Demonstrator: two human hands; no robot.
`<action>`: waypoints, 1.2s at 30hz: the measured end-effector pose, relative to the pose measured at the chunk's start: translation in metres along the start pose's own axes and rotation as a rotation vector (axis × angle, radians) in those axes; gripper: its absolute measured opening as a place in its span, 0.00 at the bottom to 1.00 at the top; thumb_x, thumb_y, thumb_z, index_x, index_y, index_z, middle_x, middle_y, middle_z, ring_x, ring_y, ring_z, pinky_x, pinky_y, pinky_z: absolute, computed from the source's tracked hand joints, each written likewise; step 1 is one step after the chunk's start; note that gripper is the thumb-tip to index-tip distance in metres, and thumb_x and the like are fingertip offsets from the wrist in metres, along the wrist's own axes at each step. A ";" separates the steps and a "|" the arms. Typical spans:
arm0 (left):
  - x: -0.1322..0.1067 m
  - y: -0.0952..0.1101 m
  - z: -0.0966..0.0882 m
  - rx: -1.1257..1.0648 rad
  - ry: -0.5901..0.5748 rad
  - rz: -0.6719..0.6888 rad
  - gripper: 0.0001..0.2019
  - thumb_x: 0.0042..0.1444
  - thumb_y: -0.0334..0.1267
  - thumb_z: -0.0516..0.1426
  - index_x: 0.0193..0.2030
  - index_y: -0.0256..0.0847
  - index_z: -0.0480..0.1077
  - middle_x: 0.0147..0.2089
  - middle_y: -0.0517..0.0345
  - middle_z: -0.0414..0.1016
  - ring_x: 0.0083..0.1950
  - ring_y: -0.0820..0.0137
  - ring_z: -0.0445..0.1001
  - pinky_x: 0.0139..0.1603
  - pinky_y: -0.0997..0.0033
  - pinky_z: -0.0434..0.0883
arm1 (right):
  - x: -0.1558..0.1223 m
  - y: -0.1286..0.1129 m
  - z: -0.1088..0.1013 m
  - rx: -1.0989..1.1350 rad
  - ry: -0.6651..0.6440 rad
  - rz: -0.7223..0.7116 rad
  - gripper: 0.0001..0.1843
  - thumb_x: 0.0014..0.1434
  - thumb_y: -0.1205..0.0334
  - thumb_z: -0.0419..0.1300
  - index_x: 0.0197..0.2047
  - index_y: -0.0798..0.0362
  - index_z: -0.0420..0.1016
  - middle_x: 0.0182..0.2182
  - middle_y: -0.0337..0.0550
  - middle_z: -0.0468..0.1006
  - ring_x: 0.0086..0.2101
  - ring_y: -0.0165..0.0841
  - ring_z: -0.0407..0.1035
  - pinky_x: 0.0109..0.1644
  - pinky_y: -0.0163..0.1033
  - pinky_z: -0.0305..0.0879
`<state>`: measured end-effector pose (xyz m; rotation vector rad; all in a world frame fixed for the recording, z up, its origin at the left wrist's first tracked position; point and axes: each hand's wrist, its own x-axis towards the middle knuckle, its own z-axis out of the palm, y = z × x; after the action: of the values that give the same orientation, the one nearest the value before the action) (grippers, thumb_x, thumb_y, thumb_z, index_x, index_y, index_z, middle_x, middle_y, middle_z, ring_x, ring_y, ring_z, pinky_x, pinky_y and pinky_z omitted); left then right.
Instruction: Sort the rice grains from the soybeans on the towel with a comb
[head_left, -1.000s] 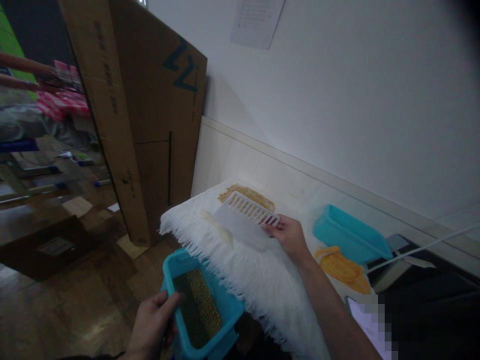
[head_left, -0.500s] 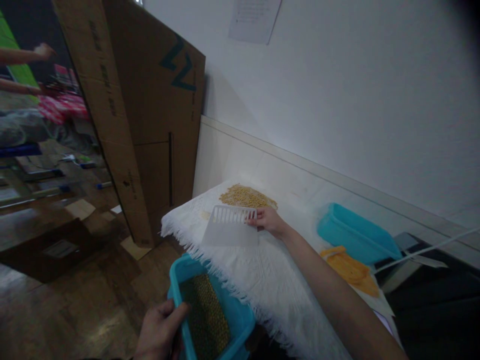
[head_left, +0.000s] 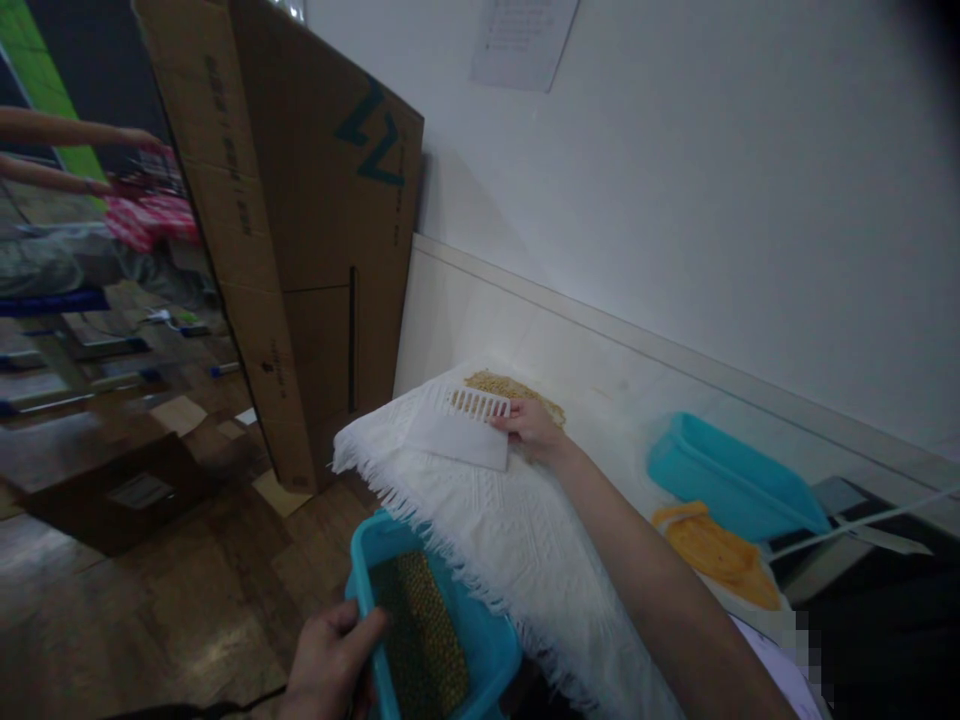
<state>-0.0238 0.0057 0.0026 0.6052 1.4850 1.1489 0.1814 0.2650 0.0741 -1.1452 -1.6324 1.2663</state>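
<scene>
Your right hand [head_left: 531, 428] pinched the slotted white plastic scraper [head_left: 457, 440] by its right end over fringed white cloth [head_left: 487, 520]; the elongated yellow bean pile [head_left: 514, 386] lay just beyond, farther from your left hand [head_left: 330, 655], whose fingers gripped the blue plastic tub [head_left: 480, 622].

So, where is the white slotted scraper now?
Central in the head view, the scraper is in the right hand, over the white cloth, by the yellowish grains.

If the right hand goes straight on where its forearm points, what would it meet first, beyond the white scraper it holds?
Probably the yellowish grain pile, though the right hand might pass above it, since its height is unclear.
</scene>
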 end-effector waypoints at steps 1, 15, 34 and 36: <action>0.000 0.000 0.000 -0.002 0.001 0.003 0.18 0.38 0.53 0.60 0.14 0.42 0.63 0.07 0.65 0.59 0.09 0.77 0.53 0.10 0.76 0.49 | -0.004 -0.002 0.002 0.020 -0.014 0.022 0.17 0.38 0.58 0.70 0.33 0.58 0.79 0.29 0.45 0.80 0.29 0.36 0.74 0.32 0.42 0.71; 0.005 -0.008 -0.004 0.025 -0.021 -0.006 0.19 0.42 0.54 0.58 0.16 0.41 0.64 0.07 0.65 0.61 0.08 0.78 0.54 0.11 0.78 0.47 | -0.014 0.010 0.032 0.133 0.123 0.110 0.19 0.32 0.55 0.71 0.29 0.57 0.78 0.27 0.44 0.81 0.26 0.36 0.73 0.30 0.40 0.71; 0.004 -0.004 -0.002 0.016 0.001 -0.046 0.18 0.37 0.54 0.59 0.14 0.42 0.63 0.06 0.65 0.59 0.08 0.77 0.52 0.10 0.76 0.48 | -0.037 0.019 0.078 0.021 0.316 -0.036 0.17 0.44 0.53 0.64 0.35 0.54 0.76 0.35 0.47 0.82 0.35 0.41 0.77 0.36 0.41 0.72; 0.001 0.000 -0.002 -0.013 0.006 0.001 0.17 0.38 0.53 0.60 0.15 0.42 0.64 0.08 0.65 0.60 0.09 0.76 0.54 0.11 0.76 0.51 | -0.036 0.021 0.073 -0.001 0.344 -0.048 0.17 0.44 0.53 0.64 0.35 0.55 0.76 0.35 0.48 0.82 0.36 0.42 0.76 0.36 0.41 0.72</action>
<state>-0.0255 0.0059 0.0019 0.5946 1.4818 1.1612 0.1285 0.2116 0.0358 -1.2398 -1.3944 0.9750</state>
